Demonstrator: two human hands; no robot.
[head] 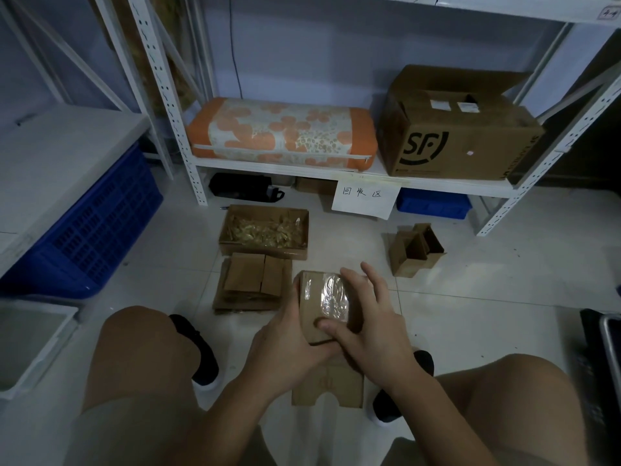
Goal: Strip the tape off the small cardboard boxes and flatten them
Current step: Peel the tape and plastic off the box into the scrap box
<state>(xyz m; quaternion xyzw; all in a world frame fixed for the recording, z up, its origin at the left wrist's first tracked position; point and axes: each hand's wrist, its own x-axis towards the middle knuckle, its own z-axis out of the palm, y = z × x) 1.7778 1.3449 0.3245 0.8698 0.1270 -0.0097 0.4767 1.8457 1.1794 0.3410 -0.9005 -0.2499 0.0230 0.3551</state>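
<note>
Head view: open carton (235, 227) holds crumpled tape (265, 232) (amber, tangled).

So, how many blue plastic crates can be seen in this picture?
2. One large blue crate stands on the floor at the left, under the table. One shallow blue crate sits under the shelf at the right. Others may be hidden.

Both hands hide the box's (324, 306) near end (lower centre); the grey bin (28, 344) is cut off at left.
</note>
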